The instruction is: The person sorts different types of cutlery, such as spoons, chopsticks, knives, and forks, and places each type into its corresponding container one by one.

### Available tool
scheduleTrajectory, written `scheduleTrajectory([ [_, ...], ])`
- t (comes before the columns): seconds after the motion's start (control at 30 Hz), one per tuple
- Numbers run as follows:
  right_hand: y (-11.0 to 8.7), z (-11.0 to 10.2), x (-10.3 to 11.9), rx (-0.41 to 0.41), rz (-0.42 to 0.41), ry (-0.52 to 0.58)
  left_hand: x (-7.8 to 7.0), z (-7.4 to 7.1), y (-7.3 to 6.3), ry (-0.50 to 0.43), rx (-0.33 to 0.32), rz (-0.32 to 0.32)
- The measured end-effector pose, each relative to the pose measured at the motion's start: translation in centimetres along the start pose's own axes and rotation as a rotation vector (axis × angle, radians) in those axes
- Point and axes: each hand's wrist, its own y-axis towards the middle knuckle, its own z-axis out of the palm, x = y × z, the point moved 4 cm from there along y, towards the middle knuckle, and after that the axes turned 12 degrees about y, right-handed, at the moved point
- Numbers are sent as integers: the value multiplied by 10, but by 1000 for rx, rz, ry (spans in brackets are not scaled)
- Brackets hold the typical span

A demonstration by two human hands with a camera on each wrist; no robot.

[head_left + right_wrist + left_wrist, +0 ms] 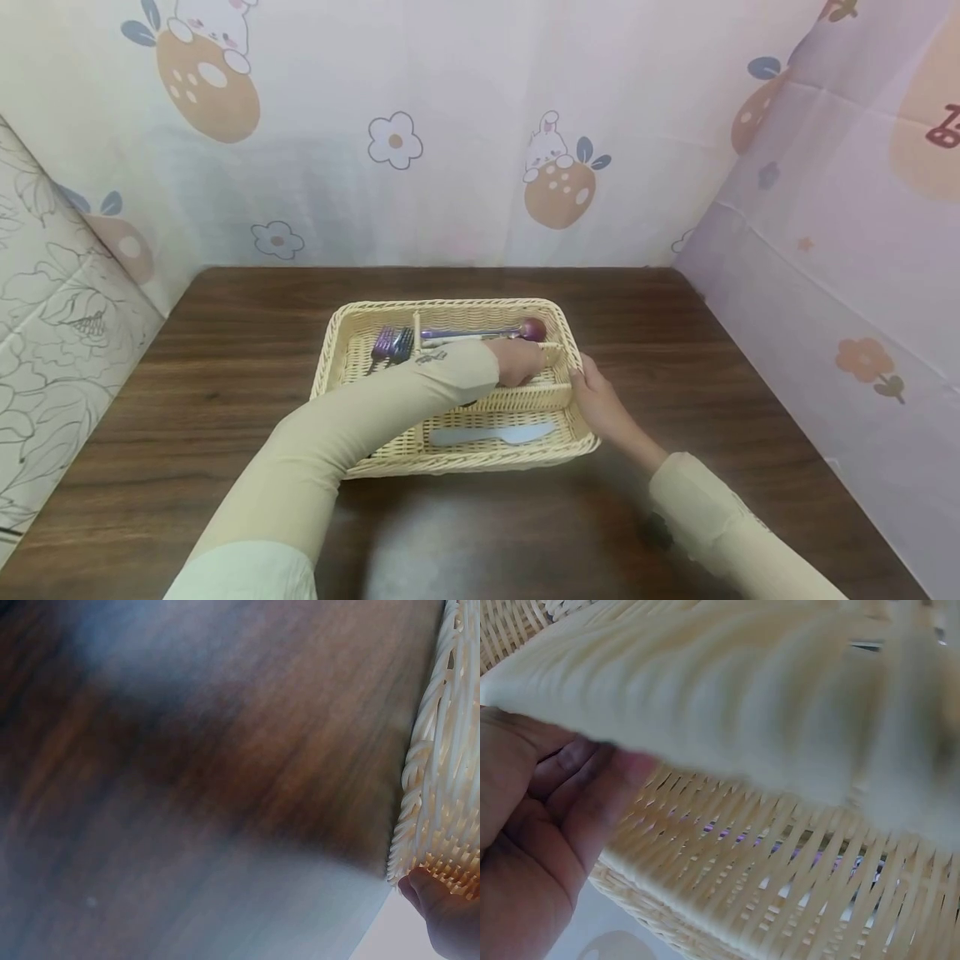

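Note:
A cream wicker basket [457, 305] with divided compartments sits on the dark wooden table. My left hand [519, 362] reaches across it into the middle compartment on the right. In the left wrist view the left fingers [592, 795] are bent beside a blurred wicker divider [727, 697]; the thumb tip is hidden, and whether they hold anything is unclear. My right hand [600, 402] grips the basket's right rim, its thumb by the edge in the right wrist view. Purple forks [382, 342], a purple spoon [532, 330] and a pale knife [491, 434] lie in separate compartments.
The brown table [187, 400] extends around the basket. Behind it hangs a printed curtain [465, 208], with more patterned cloth along both sides. The left forearm covers the front left part of the basket.

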Motion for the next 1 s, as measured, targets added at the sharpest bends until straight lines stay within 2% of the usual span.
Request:
scheduleTrajectory([
  [0.13,4,3,0,11,5,9,4,2,-4,-43,-8,-30],
  [0.17,4,3,0,13,7,12,1,-4,-12,-38,5,-53],
  [0.2,5,4,0,15,8,14,1,-5,-15,-44,-4,-63],
  [0.3,7,5,0,20,13,8,1,-7,-24,-43,-49,-78],
  [0.4,9,4,-2,18,9,0,9,-14,-41,-117,-125,-110],
  [0.5,12,2,-3,16,1,13,23,-26,-73,-192,-220,-150],
  [0.57,15,-1,-3,17,5,30,33,-32,-101,-183,-290,-198],
  [0.63,18,-4,-2,27,11,40,41,-34,-136,-166,-365,-273],
  [0.7,21,-7,-1,55,20,65,45,-30,-168,-148,-451,-354],
  [0.8,22,-15,8,112,13,67,41,-15,-212,-125,-555,-465],
  [0.87,19,-22,18,142,-58,-33,35,-1,-232,-94,-569,-528],
  [0.9,15,-26,25,152,-108,-118,30,6,-240,-75,-562,-557],
  [1.0,-2,-38,46,148,-345,-470,15,26,-257,-56,-506,-625],
])
